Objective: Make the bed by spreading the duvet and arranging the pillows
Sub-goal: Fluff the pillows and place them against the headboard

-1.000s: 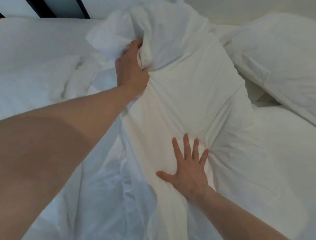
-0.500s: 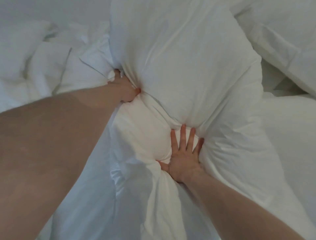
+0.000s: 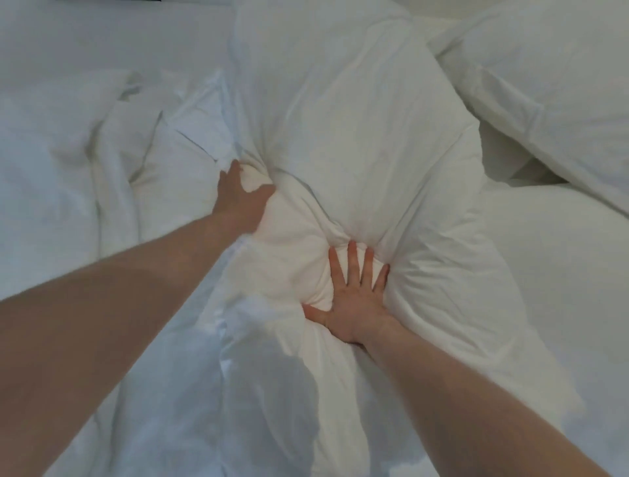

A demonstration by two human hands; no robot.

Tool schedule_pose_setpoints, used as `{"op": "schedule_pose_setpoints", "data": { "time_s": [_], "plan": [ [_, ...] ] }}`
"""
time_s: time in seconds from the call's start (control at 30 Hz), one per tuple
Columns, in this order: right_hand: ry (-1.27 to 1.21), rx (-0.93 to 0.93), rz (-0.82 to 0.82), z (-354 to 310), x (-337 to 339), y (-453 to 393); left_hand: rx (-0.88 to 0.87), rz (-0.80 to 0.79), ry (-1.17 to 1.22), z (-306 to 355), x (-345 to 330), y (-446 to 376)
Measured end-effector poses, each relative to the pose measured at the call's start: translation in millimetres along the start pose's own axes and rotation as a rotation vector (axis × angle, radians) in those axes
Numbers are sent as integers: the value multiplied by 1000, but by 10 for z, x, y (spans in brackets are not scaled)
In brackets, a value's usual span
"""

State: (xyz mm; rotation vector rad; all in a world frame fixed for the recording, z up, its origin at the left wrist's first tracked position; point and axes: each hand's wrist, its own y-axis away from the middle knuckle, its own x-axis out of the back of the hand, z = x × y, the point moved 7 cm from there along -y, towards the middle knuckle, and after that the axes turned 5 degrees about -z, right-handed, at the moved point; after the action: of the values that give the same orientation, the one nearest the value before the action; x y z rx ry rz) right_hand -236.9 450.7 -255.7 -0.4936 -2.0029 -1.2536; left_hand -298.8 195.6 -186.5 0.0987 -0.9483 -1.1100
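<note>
Since half a second ago my left hand (image 3: 243,201) has slid lower, clenched on the duvet (image 3: 347,143) fold, long axis running away up-bed from both grips, right hand (image 3: 354,299) nearer me, splayed flat, grasping nothing, pillow (image 3: 558,88) far right.

This was a bedroom, or a room with a bed in it. Almost all that could be seen was white bedding. A big puffy duvet (image 3: 357,143) lay bunched up in the middle. A soft white pillow (image 3: 551,92) sat at the top right, and another pillow (image 3: 561,272) lay just below it. A crumpled white sheet (image 3: 51,177) covered the bed on the left. A thin dark strip (image 3: 112,2) showed at the very top edge, past the bed.
</note>
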Motion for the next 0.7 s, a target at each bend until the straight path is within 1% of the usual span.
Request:
{"op": "schedule_pose_setpoints", "data": {
  "time_s": [0.03,0.1,0.13,0.2,0.27,0.33,0.4,0.43,0.5,0.57,0.6,0.63,0.7],
  "plan": [
    [-38,15,4,-7,69,136,19,27,-11,-74,-31,315],
    [-95,45,48,24,284,501,32,39,-104,-224,-143,1047],
    [-126,68,118,64,441,711,34,17,-165,-303,-228,1449],
    [-190,101,326,219,824,1160,111,-85,-231,-562,-421,2138],
    [-201,79,498,423,1169,1558,256,-174,-178,-842,-581,2700],
    [-171,-7,574,697,1331,1792,380,-146,-73,-1093,-688,3068],
    [-153,-226,526,1019,1405,1950,455,-57,37,-1224,-681,3303],
    [-210,-341,462,1200,1397,2012,480,-24,64,-1255,-664,3379],
    [-443,-498,292,1453,1297,2102,478,-12,105,-1262,-599,3454],
    [-514,-551,123,1524,1166,2146,456,-32,192,-1339,-561,3472],
    [-527,-568,76,1545,1127,2163,441,-25,237,-1360,-497,3473],
    [-571,-566,63,1574,1118,2157,435,21,249,-1405,-405,3457],
    [-798,-540,39,1559,1179,2189,453,114,187,-1518,-193,3412]
  ]
}}
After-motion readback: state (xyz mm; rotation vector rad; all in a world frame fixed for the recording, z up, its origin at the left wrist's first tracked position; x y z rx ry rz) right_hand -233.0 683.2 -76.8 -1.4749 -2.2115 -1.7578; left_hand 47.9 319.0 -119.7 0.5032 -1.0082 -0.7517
